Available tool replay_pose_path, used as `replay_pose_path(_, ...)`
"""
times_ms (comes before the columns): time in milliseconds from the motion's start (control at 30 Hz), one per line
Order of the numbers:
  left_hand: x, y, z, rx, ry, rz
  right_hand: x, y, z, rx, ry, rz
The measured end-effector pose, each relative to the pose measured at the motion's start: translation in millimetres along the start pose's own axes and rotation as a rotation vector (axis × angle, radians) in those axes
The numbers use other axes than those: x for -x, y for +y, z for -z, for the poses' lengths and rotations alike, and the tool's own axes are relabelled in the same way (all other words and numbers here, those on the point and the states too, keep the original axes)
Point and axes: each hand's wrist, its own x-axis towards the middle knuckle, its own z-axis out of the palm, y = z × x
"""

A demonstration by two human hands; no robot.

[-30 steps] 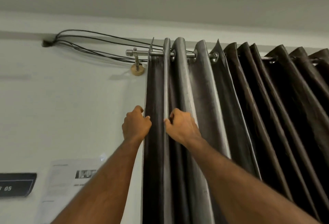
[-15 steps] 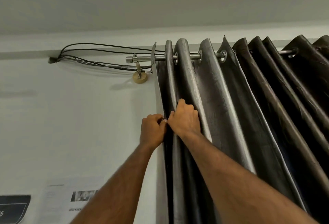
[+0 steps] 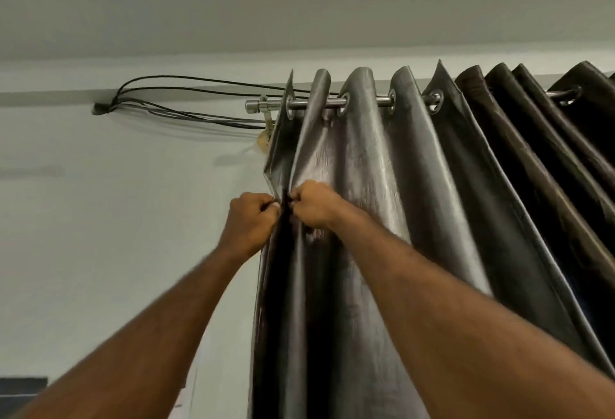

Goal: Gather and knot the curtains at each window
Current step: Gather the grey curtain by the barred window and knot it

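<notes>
A dark grey-brown eyelet curtain [image 3: 409, 205] hangs in deep folds from a metal rod [image 3: 362, 103] near the ceiling. My left hand [image 3: 249, 219] grips the curtain's outer left edge, fingers curled round the fabric. Right beside it, my right hand [image 3: 316, 204] grips the neighbouring fold. The two fists almost touch, with a narrow dark pleat between them. The fabric above the hands is pulled taut up to the first eyelets. The curtain's lower part is out of view.
A bundle of black cables [image 3: 186, 99] runs along the wall from a hole at left to behind the rod. The rod's bracket [image 3: 264, 139] sits on the pale wall [image 3: 116, 219]. A dark sign [image 3: 20, 385] shows at the bottom left.
Both hands have closed together on the curtain's left edge, bunching the first folds. The head has moved in and tilted, so the curtain fills more of the view.
</notes>
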Motion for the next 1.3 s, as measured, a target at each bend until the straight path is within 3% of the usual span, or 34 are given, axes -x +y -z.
replay_pose_path(67, 3.3, 13.1, -13.5, 0.031, -0.021, 0.018, 8.2, 9.0, 8.4, -0.105, -0.007, 0.004)
replay_pose_path(100, 4.3, 20.3, -20.0, 0.019, -0.017, 0.043, 16.0, 10.8, 13.3, -0.141, 0.084, 0.013)
replay_pose_path(200, 6.6, 38.2, -36.4, -0.086, 0.062, 0.070, 34.0, 28.9, 35.7, 0.173, 0.700, 0.060)
replay_pose_path(233, 8.2, 44.6, -40.9, -0.121, 0.063, 0.080, 39.0, 39.5, 45.2, 0.324, 0.829, 0.027)
replay_pose_path(267, 7.9, 48.6, -46.5, -0.155, 0.051, 0.098, 40.3, 50.9, 54.9, 0.398, 0.848, -0.053)
replay_pose_path(367, 7.5, 55.6, -53.4, -0.190, 0.033, 0.121, 31.8, 81.8, 81.9, 0.153, 0.611, -0.288)
replay_pose_path(433, 6.9, 53.8, -48.8, -0.184, 0.035, 0.095, 28.1, 90.0, 90.6, -0.012, 0.481, -0.303)
replay_pose_path(567, 8.4, 47.9, -32.3, -0.184, -0.046, 0.037, 25.1, 63.3, 65.1, 0.143, 0.477, -0.352)
replay_pose_path(633, 7.2, 48.0, -26.3, -0.179, -0.051, 0.008, 9.3, 25.7, 40.7, 0.134, 0.446, -0.283)
replay_pose_path(733, 2.8, 51.2, -21.0, -0.116, -0.027, 0.004, -13.9, -18.1, 29.5, 0.073, 0.333, -0.034)
replay_pose_path(900, 7.8, 49.7, -26.0, -0.058, -0.018, 0.062, -0.6, 26.8, 40.6, 0.101, 0.188, 0.026)
replay_pose_path(967, 11.2, 53.0, -33.9, -0.062, 0.007, 0.074, 14.2, 45.1, 38.9, 0.025, 0.254, 0.027)
replay_pose_path(1067, 15.0, 60.4, -46.0, -0.071, 0.027, 0.071, 31.9, 69.9, 47.1, 0.201, 0.725, 0.076)
replay_pose_path(1133, 17.2, 61.1, -53.9, -0.071, 0.011, 0.054, 37.7, 90.3, 60.0, 0.400, 0.912, -0.039)
replay_pose_path(1200, 22.3, 61.5, -56.6, -0.095, -0.019, 0.036, 38.7, 106.1, 71.5, 0.414, 0.886, -0.243)
replay_pose_path(1300, 28.3, 54.9, -53.0, -0.076, -0.055, 0.034, 31.6, 124.7, 79.7, 0.225, 0.658, -0.420)
